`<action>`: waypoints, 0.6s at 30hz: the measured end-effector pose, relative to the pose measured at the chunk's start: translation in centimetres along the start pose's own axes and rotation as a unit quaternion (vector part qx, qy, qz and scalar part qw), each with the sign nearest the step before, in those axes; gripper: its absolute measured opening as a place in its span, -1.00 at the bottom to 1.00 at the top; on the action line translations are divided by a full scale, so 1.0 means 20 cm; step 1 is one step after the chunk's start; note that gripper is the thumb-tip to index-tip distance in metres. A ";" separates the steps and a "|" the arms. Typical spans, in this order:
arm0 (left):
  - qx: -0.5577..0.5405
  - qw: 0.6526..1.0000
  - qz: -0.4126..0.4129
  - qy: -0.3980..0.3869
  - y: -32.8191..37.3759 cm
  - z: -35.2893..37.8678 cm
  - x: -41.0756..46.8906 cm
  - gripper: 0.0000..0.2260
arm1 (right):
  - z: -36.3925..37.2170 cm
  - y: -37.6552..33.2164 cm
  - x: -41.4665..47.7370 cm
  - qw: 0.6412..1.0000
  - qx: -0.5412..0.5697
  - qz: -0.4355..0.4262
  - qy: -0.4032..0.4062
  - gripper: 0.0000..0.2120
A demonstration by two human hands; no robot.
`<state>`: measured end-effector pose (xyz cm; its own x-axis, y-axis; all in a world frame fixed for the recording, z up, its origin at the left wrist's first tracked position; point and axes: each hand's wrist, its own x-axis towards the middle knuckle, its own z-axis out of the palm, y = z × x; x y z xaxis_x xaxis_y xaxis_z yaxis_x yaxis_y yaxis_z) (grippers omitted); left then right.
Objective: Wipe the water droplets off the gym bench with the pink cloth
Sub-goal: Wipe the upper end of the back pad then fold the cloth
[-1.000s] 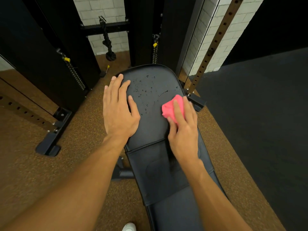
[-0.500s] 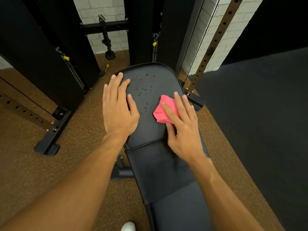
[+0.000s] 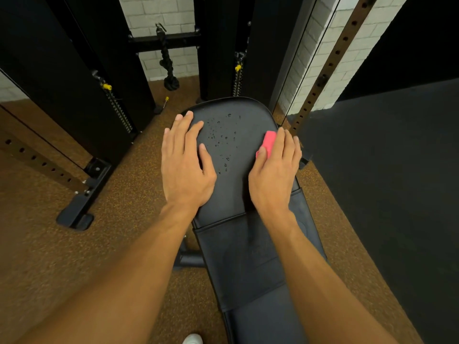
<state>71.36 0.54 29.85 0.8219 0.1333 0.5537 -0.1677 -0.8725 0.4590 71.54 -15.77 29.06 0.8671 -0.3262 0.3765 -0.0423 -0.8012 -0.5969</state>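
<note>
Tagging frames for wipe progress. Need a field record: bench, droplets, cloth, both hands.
bench: black padded gym bench, seen lengthwise from above
droplets: water droplets scattered on the far pad between the hands, not yet wiped
cloth: folded pink cloth at the pad's right edge, mostly covered by the right hand
left hand: left hand flat on the pad's left edge, fingers straight, holding nothing
right hand: right hand pressing the cloth onto the pad with straight fingers
</note>
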 end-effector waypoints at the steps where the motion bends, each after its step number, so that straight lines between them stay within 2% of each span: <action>1: -0.002 1.000 0.000 0.000 0.00 0.00 0.00 -0.60 | 0.02 -0.02 0.05 1.000 0.009 -0.011 -0.003 -0.45; 5: -0.015 1.000 -0.003 -0.001 -0.02 0.01 0.00 -0.60 | 0.04 -0.07 0.09 0.988 0.013 -0.144 -0.053 -0.45; 9: -0.027 1.000 -0.008 0.004 -0.01 0.01 -0.01 -0.59 | -0.06 0.04 -0.07 0.953 0.016 -0.275 -0.126 -0.51; 11: -0.029 1.000 -0.009 0.005 -0.01 0.01 -0.01 -0.59 | -0.12 0.13 -0.10 0.955 0.006 -0.268 -0.125 -0.50; 15: -0.028 1.000 -0.009 0.005 -0.02 0.01 -0.01 -0.59 | -0.08 0.11 -0.02 0.989 -0.007 -0.132 -0.069 -0.51; 18: -0.035 0.999 -0.007 0.006 -0.02 0.01 -0.01 -0.59 | 0.00 -0.03 0.02 0.987 -0.009 -0.142 -0.069 -0.51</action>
<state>71.38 0.78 29.40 0.8174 0.1514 0.5557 -0.1947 -0.8354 0.5140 71.89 -15.33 29.56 0.9049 -0.0167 0.4252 0.2041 -0.8597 -0.4683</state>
